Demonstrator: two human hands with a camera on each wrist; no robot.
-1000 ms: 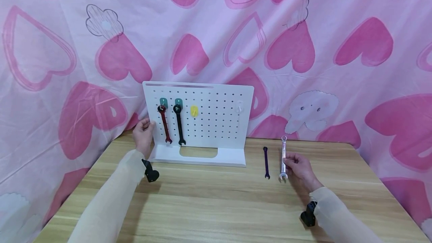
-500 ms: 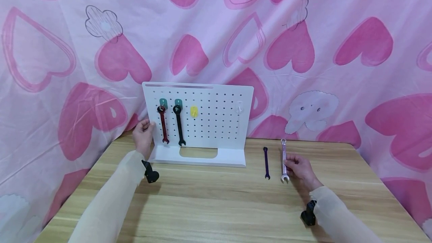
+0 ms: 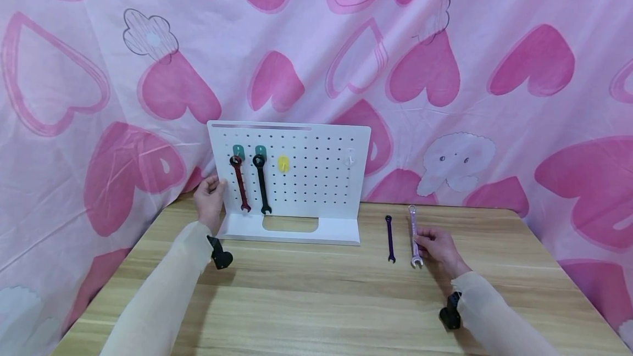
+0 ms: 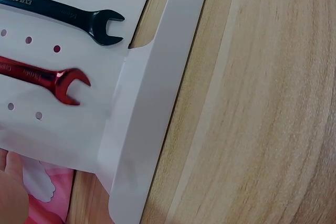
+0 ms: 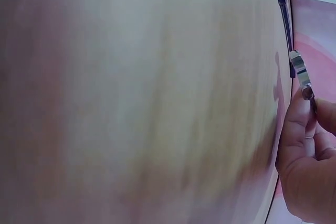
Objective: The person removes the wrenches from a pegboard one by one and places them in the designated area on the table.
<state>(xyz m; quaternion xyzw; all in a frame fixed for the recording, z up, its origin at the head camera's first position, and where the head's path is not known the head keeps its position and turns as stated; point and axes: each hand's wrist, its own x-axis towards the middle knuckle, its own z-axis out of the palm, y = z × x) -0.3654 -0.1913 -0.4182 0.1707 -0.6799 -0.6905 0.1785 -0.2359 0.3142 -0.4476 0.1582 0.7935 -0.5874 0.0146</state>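
Observation:
My left hand (image 3: 210, 200) grips the left edge of a white pegboard stand (image 3: 316, 180); in the left wrist view its fingers (image 4: 13, 192) show at the lower left corner beside the board. A red wrench (image 3: 239, 183) and a black wrench (image 3: 262, 185) hang on green hooks at the board's left side. On the right, my right hand (image 3: 440, 245) pinches a silver combination wrench (image 3: 414, 238) between thumb and fingers, its open end toward me. A thinner dark purple wrench (image 3: 390, 239) lies on the table just left of it.
A yellow hook (image 3: 283, 163) and a clear hook (image 3: 349, 157) on the pegboard carry nothing. The wooden table (image 3: 316, 295) extends in front of the stand. Behind hangs a pink heart-patterned cloth (image 3: 306, 26).
The red wrench's lower end has swung left and partly back on its hook. The silver wrench in my right hand has tilted, its ring end dropping slightly toward the left. My left hand stays put.

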